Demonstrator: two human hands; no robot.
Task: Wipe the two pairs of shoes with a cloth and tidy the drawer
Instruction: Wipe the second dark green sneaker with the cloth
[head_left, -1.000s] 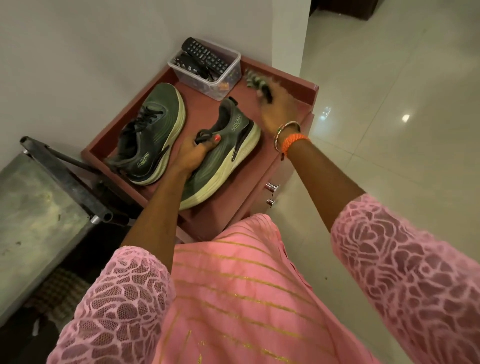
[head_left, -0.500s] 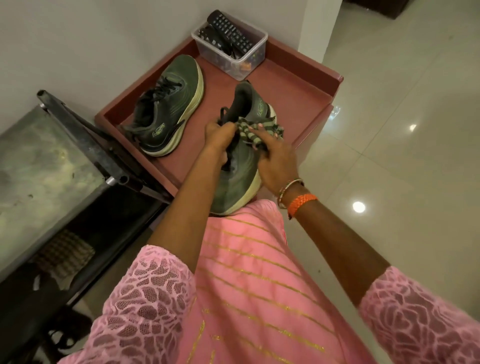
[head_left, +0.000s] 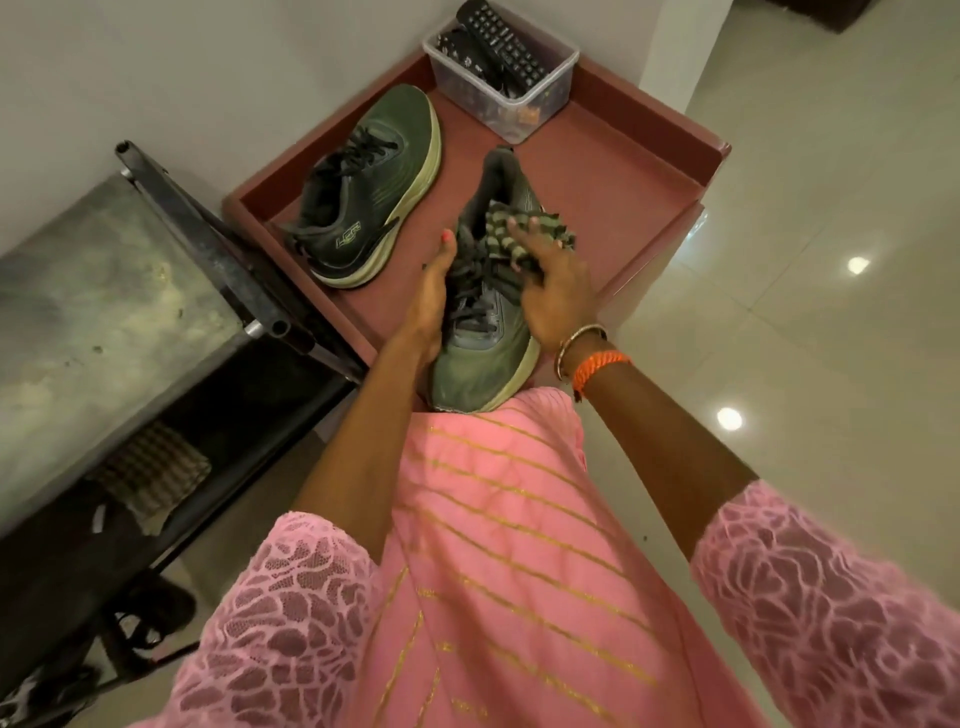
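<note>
Left hand (head_left: 434, 306) grips 1 green shoe (head_left: 488, 317) along its side, apparently steadying it above the table (head_left: 613, 192). Right hand (head_left: 558, 291) presses a striped cloth (head_left: 524, 236) onto the laces, fingers curled around it, evidently to wipe. The 2nd shoe (head_left: 374, 182) rests on the table beside it.

A home, by its glossy tiled floor (head_left: 810, 364) (ceiling lights mirrored) and tub of remotes (head_left: 501, 78).

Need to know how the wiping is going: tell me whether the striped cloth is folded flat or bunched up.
Bunched up. The striped cloth sits crumpled under the right hand, pressed on the shoe the left hand holds.
</note>
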